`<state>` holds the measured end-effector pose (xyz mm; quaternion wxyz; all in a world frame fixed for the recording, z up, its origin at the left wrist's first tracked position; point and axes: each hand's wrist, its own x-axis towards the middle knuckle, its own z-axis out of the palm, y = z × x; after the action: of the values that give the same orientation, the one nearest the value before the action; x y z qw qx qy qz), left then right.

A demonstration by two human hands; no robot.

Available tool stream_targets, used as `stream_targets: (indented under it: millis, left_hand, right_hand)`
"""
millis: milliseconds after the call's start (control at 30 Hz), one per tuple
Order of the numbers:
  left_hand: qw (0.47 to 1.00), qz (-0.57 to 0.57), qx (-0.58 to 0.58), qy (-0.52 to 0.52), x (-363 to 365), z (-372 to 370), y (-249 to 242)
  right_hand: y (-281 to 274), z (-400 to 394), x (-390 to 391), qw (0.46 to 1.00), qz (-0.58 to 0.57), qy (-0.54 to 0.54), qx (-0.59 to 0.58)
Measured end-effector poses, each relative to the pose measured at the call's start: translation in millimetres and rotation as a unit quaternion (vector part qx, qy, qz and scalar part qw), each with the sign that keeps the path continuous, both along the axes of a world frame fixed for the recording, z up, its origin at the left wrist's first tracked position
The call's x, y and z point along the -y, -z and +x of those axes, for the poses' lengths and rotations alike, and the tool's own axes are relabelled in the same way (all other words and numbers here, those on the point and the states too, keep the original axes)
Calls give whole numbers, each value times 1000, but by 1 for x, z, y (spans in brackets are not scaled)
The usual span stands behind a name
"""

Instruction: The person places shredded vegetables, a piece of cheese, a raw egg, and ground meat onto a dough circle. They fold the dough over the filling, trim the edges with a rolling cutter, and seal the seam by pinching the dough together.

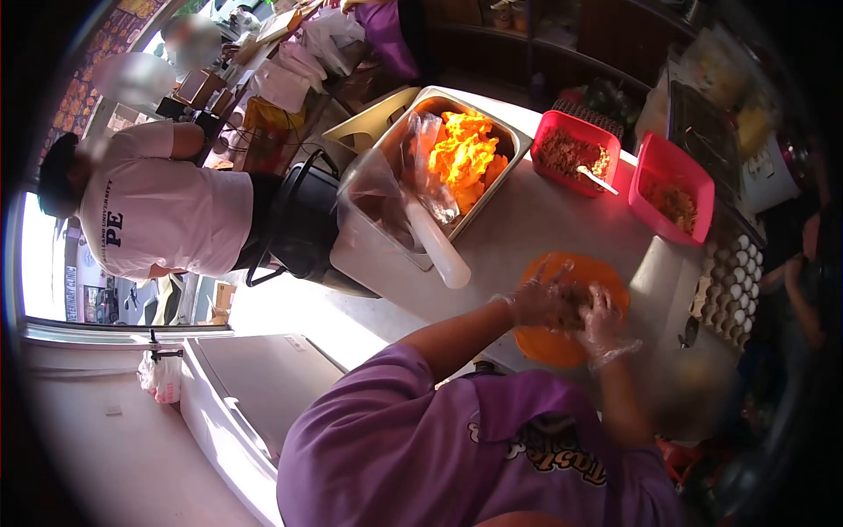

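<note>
Both of my hands wear clear plastic gloves and meet over an orange round bowl [562, 350] on the table. My left hand [537, 301] reaches in from the left, its fingers curved round a pale brownish lump of food mixture [575, 303]. From the right, my right hand [604, 323] presses bent fingers onto the same lump. The gloves and glare partly hide the food. Beyond the bowl stand a pink tub [575, 151] of brown crumbly filling with a white spoon [598, 179] and another pink tub [672, 189] holding a paler mixture.
A metal pan [505, 158] holds bright orange food [465, 154] and a plastic bag. A translucent white cylinder [436, 246] lies across its near edge. Egg trays [731, 285] stand at the right. A person [167, 198] in a white shirt is at the left, near a white chest freezer [263, 378].
</note>
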<state>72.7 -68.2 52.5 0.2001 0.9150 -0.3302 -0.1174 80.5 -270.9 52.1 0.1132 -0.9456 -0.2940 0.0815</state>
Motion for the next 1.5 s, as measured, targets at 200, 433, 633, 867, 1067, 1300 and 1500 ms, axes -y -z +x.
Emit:
stream_targets:
  millis: [200,433,633,867,1067,1300,1500]
  left_hand:
    - [964,-186,-159,-103,8,8,25]
    - [999,20,18,21,6,9,9]
    - [999,-14,17,31,10,6,7]
    - [1000,-11,-27,-2,11,4,-1]
    - [997,66,37,6,13,2,22]
    - [994,-4,-89,-58,2,1,15]
    - [970,-178,-61,-151,-24,-8,10]
  right_hand:
    - [19,2,1,997,49,-3,51]
    - [28,1,4,993,104,52,16]
    - [11,-7,-2,995,79,51,-18]
    - [52,-3,14,994,95,61,6]
    - [27,-10,11,996,76,44,15]
    - [19,-5,19,922,312,118,-198]
    - [26,3,32,760,530,232,-295]
